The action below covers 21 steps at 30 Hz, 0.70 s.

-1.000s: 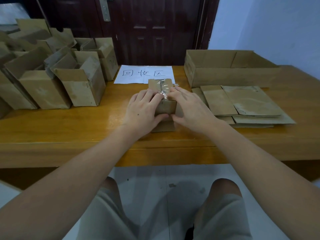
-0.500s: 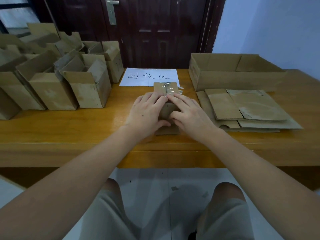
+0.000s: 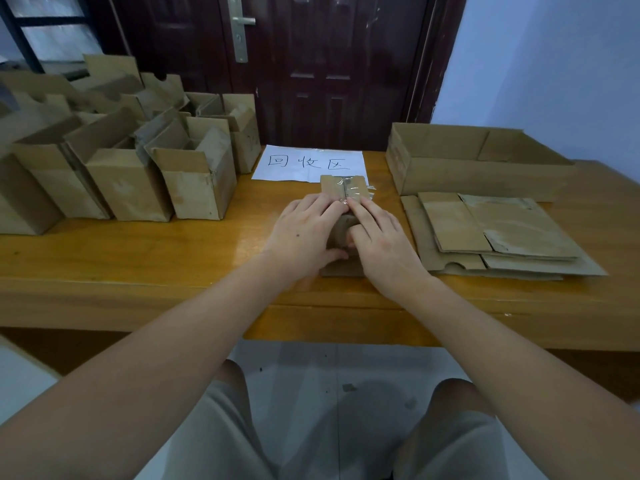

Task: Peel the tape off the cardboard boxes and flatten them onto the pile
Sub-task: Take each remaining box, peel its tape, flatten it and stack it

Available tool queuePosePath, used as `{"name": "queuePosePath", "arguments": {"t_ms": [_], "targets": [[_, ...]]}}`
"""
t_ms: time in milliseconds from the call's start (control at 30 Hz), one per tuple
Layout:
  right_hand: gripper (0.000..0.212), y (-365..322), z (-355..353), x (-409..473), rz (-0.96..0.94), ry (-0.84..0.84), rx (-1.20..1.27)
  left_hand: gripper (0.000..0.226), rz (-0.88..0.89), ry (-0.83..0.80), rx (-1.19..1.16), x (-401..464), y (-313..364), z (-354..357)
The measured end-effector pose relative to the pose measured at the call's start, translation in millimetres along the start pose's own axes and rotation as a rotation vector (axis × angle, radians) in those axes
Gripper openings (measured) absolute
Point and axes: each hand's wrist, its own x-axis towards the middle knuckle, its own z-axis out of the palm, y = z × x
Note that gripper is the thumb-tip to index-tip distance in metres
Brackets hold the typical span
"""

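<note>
Box [image 3: 341, 192] lies lengthwise away under left hand [image 3: 304, 233], right hand [image 3: 382, 244].

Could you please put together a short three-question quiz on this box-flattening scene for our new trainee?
1. True or false: the clear tape is already fully off the small box under the hands.
2. Which side of that box has the flattened pile? A) the person's right B) the person's left
3. What lies on the table just behind the small box?

Key
1. False: tape still runs along its seam, at the fingertips of the left hand and right hand.
2. A
3. A white paper sign with handwriting.
</note>
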Motion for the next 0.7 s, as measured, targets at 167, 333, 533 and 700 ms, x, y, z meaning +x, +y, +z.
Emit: {"name": "queuePosePath", "arguments": {"t_ms": [167,333,533,700], "targets": [[0.018,2.8,0.2,1.3,0.02,-0.018,0.134,0.066,0.024,0.024,-0.021,-3.9,-0.6,-1.4],[0.025,11.3,-7.5,2.0,-0.013,-0.04,0.194,0.068,0.035,0.001,-0.076,-6.0,-1.0,-3.3],[0.01,13.7,-4.3,4.4,-0.041,-0.001,0.196,0.035,0.126,-0.081,-0.131,-11.9,-9.0,-4.4],[0.008,16.1,-5.5,3.9,-0.017,-0.038,0.286,0.012,0.163,-0.068,-0.093,-12.7,-14.2,2.7]]}}
